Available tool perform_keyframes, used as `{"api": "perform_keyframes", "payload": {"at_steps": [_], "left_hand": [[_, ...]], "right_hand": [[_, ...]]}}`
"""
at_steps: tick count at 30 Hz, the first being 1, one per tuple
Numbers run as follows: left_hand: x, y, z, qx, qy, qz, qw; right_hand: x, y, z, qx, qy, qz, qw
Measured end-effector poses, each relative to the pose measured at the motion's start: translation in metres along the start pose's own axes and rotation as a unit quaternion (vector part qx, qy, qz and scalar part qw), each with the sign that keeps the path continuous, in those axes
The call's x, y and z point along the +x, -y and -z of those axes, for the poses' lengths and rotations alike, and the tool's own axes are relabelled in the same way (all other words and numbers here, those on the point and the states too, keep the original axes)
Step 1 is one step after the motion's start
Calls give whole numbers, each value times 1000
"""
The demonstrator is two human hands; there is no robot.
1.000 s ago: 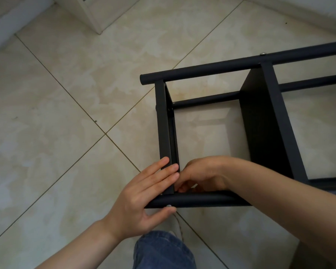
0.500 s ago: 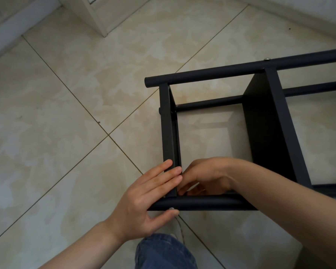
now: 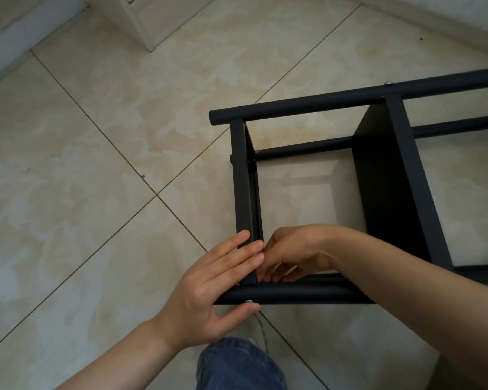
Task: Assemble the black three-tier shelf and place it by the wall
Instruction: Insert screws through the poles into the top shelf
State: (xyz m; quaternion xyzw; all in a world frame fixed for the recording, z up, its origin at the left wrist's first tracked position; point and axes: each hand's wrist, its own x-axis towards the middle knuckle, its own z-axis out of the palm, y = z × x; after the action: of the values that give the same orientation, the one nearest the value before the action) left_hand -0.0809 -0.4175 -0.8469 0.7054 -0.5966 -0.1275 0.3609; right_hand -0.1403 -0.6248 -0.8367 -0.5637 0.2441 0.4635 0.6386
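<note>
The black shelf frame (image 3: 293,108) lies on its side on the tiled floor. Its end panel (image 3: 241,178) meets the near pole (image 3: 293,295) at the corner in front of me. My left hand (image 3: 209,291) presses straight fingers against that panel's outer face. Its thumb touches a silver screw head (image 3: 248,301) on the near pole. My right hand (image 3: 293,249) reaches inside the frame at the same corner with its fingers curled downward; anything between them is hidden. A middle panel (image 3: 383,178) stands further right.
A white wall base (image 3: 434,18) runs along the top right. A white cabinet corner (image 3: 141,23) stands at the top left by a skirting board (image 3: 12,46). My knee in blue jeans (image 3: 237,364) is at the bottom, with a thin cord (image 3: 261,333) beside it.
Both hands stay at the same near corner of the frame. Only the view has shifted slightly.
</note>
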Motion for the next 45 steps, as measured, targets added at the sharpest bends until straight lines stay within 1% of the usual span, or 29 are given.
{"api": "perform_keyframes", "payload": {"at_steps": [2, 6, 11, 15, 17, 20, 25, 28, 30, 34, 39, 43, 45], "left_hand": [[0, 0, 0, -2, 0, -1, 1000], [0, -1, 0, -1, 1, 2, 1000], [0, -1, 0, -1, -1, 1, 1000], [1, -1, 0, -1, -1, 2, 1000], [1, -1, 0, 1, -2, 1, 1000], [1, -1, 0, 1, -3, -3, 1000], [1, -2, 0, -1, -4, 0, 1000], [1, -2, 0, 0, -4, -2, 1000], [1, -2, 0, 0, -4, -3, 1000], [2, -3, 0, 3, -4, -2, 1000], [1, -2, 0, 1, -5, -4, 1000], [1, -1, -1, -1, -8, -5, 1000], [0, -1, -1, -2, -9, -6, 1000]], "right_hand": [[0, 0, 1, -3, -3, -7, 1000], [-2, 0, 3, 34, 28, 0, 999], [1, -1, -1, -2, -2, 6, 1000], [-3, -1, 3, 21, 25, 26, 999], [-3, -1, 2, 13, 11, 37, 999], [-1, 0, 1, -18, -12, 27, 999], [-3, 0, 3, 13, 33, 17, 999], [0, 0, 0, -16, 8, 15, 1000], [0, -1, 1, -10, 1, 14, 1000], [-3, -3, 7, 32, 39, 21, 998], [2, -2, 4, -9, 23, 4, 1000], [-1, -2, 6, 15, 45, 13, 999], [0, -1, 5, 11, 42, 16, 999]]}}
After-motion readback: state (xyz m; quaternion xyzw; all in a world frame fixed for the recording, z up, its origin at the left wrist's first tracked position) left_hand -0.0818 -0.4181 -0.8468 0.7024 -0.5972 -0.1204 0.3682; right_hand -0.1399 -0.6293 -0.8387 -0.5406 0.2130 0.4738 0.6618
